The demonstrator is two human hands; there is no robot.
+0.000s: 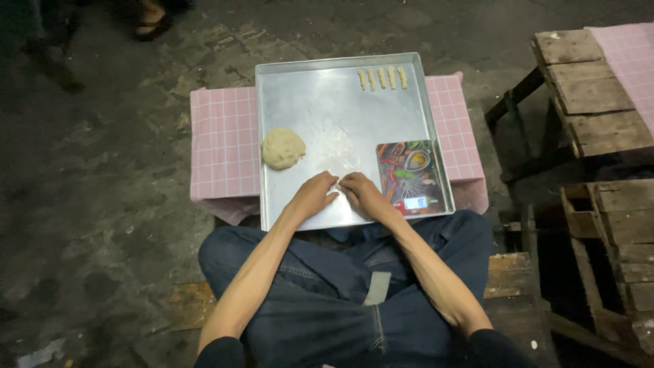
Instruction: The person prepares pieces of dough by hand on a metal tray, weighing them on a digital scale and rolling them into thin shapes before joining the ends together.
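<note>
A metal baking tray (pixel 320 102) lies on a low table with a pink checked cloth (pixel 221 136). My left hand (pixel 313 194) and my right hand (pixel 361 193) meet at the tray's near edge, fingertips together, pressing on something small that I cannot make out. A lump of pale dough (pixel 283 148) rests on the tray to the left of my left hand. Several short dough sticks (pixel 382 78) lie in a row at the tray's far right. A small kitchen scale (pixel 411 176) with a colourful top sits on the tray beside my right hand.
Wooden crates and benches (pixel 599 102) stand to the right, one with a pink checked cloth. The floor is dark rough concrete. Another person's sandalled foot (pixel 153 24) shows at the top left. My crossed legs in jeans (pixel 354 286) lie under the tray's near edge.
</note>
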